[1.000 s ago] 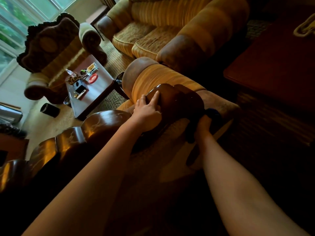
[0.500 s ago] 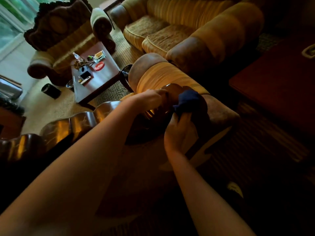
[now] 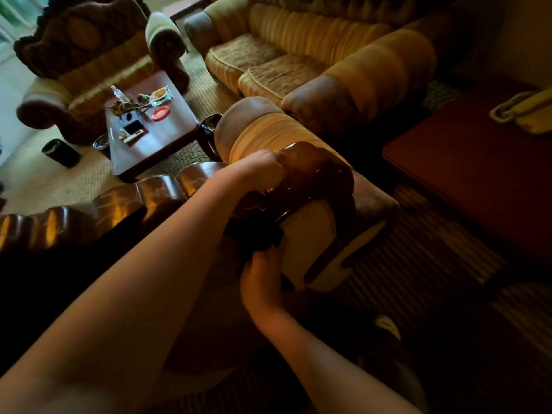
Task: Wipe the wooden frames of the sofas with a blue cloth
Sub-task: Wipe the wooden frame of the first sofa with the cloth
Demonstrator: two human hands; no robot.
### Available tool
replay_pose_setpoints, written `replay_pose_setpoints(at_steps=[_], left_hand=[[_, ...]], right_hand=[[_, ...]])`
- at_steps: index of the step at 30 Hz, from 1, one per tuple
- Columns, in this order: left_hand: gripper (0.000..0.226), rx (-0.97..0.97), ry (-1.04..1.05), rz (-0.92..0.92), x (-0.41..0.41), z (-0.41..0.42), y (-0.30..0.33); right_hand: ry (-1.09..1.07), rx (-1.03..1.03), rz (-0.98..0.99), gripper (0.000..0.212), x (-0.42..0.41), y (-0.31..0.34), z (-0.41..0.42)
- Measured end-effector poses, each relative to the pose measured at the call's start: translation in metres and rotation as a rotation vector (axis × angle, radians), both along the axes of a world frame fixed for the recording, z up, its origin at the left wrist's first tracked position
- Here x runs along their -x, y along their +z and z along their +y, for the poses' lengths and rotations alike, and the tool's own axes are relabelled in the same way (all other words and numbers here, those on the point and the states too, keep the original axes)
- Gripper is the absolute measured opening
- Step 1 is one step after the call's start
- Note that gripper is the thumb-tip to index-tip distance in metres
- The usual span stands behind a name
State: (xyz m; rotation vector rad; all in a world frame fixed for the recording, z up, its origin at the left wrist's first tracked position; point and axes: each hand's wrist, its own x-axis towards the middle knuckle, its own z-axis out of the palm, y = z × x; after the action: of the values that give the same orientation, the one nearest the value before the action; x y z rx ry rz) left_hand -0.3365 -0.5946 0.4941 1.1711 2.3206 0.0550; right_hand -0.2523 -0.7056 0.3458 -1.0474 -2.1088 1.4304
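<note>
1. While the left forearm reaches in from the lower left, the left hand (image 3: 263,168) rests on the top of the glossy dark brown carved wooden frame (image 3: 316,171) at the corner of the near sofa's back; its fingers curl over the front of the wood, so only the back of the hand shows.
2. The right forearm comes up from the lower middle, and the right hand (image 3: 263,279) is raised against the rear side of that same frame corner, lower than the left hand.
3. The dark blue cloth (image 3: 260,234) sits bunched just above the right hand, between it and the wood, pressed on the shadowed lower edge of the frame; the right fingers close on it, though in the dim light their exact lay cannot be told.
4. The cloth lies below and slightly left of the left hand, apart from the left fingers.
5. The scalloped run of the wooden frame continues to the left along the sofa's back.
6. Just beyond the left hand rises the round yellow and brown striped armrest (image 3: 257,132) of the near sofa.
7. Farther off stand a yellow striped two-seat sofa (image 3: 298,55) and a brown and yellow armchair (image 3: 83,55).
8. Between them a low dark red wooden desk (image 3: 167,138) carries small items, among them a red oval dish (image 3: 160,112).
</note>
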Motion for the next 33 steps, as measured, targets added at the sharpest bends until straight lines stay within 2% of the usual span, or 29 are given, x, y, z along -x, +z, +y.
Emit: replay_pose_setpoints(at_steps=[4,6,9,11,15,16,17,20,21,24,27,33], left_hand=[[0.052,-0.007,-0.032,0.129,0.013,-0.013,0.010],[0.053,0.006,-0.023,0.178,0.021,-0.024,0.013],[0.054,0.016,0.006,0.230,0.029,-0.039,0.018],[0.056,-0.004,0.012,0.261,0.034,-0.045,0.022],[0.045,-0.092,0.038,0.299,0.042,-0.055,0.035],[0.041,-0.095,0.059,0.321,0.045,-0.059,0.038],[0.038,-0.088,0.087,0.348,0.048,-0.064,0.041],[0.037,-0.005,0.123,0.368,0.050,-0.077,0.040],[0.038,0.007,0.121,0.371,0.050,-0.079,0.038],[0.039,0.008,0.129,0.375,0.050,-0.075,0.038],[0.033,0.026,0.137,0.357,0.051,-0.071,0.042],[0.028,-0.085,0.219,0.397,0.057,-0.066,0.044]], right_hand=[[-0.064,-0.110,-0.034,0.040,-0.006,0.000,0.017],[-0.204,0.029,-0.004,0.034,-0.007,0.004,0.035],[-0.471,0.208,0.191,0.016,-0.009,0.018,0.064],[-0.480,0.129,0.296,0.017,-0.006,0.026,0.070],[-0.115,-0.315,0.500,0.026,0.022,0.072,0.060],[-0.040,-0.387,0.460,0.027,0.032,0.086,0.067],[0.020,-0.427,0.323,0.027,0.041,0.098,0.080],[0.159,-0.386,-0.243,0.024,0.049,0.102,0.128],[0.180,-0.379,-0.326,0.022,0.048,0.097,0.140],[0.210,-0.495,-0.334,0.015,0.049,0.087,0.155],[0.238,-0.579,-0.356,0.022,0.064,0.087,0.158],[0.521,-0.444,-0.491,0.034,0.104,0.106,0.179]])
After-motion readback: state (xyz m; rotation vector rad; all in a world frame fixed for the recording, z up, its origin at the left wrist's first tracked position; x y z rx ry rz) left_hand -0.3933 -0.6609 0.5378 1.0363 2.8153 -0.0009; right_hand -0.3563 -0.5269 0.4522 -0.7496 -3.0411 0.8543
